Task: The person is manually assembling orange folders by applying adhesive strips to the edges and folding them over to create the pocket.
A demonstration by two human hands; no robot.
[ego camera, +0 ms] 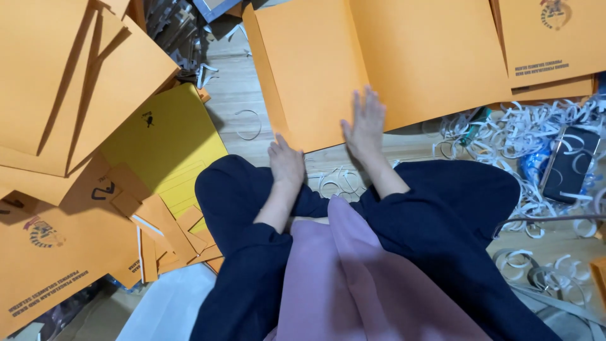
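Large orange folder (pixel 385 63) lying open on the floor ahead of the knees. Stack of orange folders (pixel 63 82) leaning at left, over a yellow folder (pixel 167 148). Paper strips (pixel 524 129) littering the right, half covering a phone (pixel 571 164). Right hand (pixel 366 126) pressing flat, fingers spread, on the folder. Left hand (pixel 285 163) resting at its near edge, loosely curled, gripping nothing. Risk: folder sliding or creasing crooked under uneven pressure.

Single head-worn camera, aimed steeply down from close above the lap. Floor (pixel 246 95) extends toward 12 o'clock; the wearer's legs (pixel 442 208) fill the frame at 6 o'clock.
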